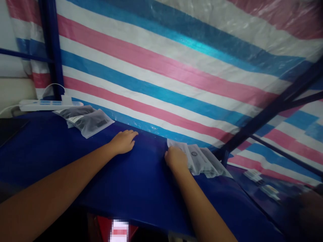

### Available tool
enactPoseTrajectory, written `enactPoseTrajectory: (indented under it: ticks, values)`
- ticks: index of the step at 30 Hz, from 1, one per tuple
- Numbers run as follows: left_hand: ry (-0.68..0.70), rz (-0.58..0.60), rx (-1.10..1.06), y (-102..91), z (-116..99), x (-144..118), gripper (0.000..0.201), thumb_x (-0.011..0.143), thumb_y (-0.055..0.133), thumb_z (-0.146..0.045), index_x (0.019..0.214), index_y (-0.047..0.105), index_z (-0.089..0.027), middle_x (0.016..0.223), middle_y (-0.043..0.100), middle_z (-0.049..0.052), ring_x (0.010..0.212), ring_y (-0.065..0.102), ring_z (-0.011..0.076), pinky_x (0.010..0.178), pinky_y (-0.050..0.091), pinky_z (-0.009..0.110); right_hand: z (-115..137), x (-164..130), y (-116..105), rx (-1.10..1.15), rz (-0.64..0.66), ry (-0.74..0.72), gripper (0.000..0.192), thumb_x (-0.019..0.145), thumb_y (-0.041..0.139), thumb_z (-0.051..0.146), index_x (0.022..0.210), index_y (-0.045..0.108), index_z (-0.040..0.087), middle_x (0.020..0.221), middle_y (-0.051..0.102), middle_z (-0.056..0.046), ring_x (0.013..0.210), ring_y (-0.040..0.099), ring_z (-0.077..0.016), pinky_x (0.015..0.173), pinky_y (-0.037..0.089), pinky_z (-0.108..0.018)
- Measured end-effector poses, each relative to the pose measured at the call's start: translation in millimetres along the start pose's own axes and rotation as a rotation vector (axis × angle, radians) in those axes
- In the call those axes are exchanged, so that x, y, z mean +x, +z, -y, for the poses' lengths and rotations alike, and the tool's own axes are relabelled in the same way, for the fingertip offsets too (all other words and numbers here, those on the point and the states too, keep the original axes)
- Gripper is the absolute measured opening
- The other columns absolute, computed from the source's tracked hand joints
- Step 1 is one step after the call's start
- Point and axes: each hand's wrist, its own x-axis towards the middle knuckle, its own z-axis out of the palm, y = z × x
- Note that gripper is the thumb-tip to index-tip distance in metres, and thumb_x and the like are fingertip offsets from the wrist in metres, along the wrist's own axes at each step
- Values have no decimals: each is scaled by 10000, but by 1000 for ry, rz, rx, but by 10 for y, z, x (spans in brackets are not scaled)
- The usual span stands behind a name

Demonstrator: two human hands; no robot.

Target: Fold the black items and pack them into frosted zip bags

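Observation:
My left hand (124,142) rests over the blue table top (141,181), holding nothing, its fingers stretched out to the right. To its left lie a few frosted plastic bags (94,122) with dark contents that I cannot make out. My right hand (177,158) is closed at the left end of a row of several overlapping frosted bags (198,158). Its curled fingers are on the leftmost frosted bag (174,142) and cover much of it. A small dark round mark shows on one bag beside that hand.
A white power strip (50,105) with a plug and cable sits at the back left. Striped plastic sheeting (151,74) hangs behind the table. A dark slanting frame bar (262,117) stands at the right, near two small pale packets (270,192). A dark flat object (11,129) lies far left.

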Motion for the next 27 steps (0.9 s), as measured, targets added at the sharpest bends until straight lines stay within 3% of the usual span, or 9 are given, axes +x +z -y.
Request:
enactPoseTrajectory:
  ticks: [7, 18, 27]
  values:
    - [11, 10, -12, -8, -22, -2, 435, 896, 482, -276, 1323, 539, -215, 1292, 623, 110, 1133, 593, 272, 932, 474, 425, -163, 141, 91, 16, 12, 66, 374, 962, 451, 328, 1138, 702, 114, 1142, 692, -228, 1031, 693, -311, 848, 508, -396]
    - [4, 21, -21, 4, -22, -5, 416, 888, 497, -282, 1296, 559, -226, 1236, 654, 97, 1103, 615, 262, 903, 480, 402, -186, 150, 64, 13, 41, 66, 445, 933, 492, 444, 1120, 707, 103, 1097, 710, -220, 1010, 698, -343, 827, 517, -417]
    - [0, 26, -55, 12, -6, 3, 396, 890, 500, -298, 1274, 571, -229, 1198, 669, 87, 1088, 620, 263, 902, 481, 411, -88, 139, 129, 35, 41, -28, 433, 969, 439, 408, 1117, 700, 95, 1117, 707, -232, 1064, 679, -316, 879, 487, -379]
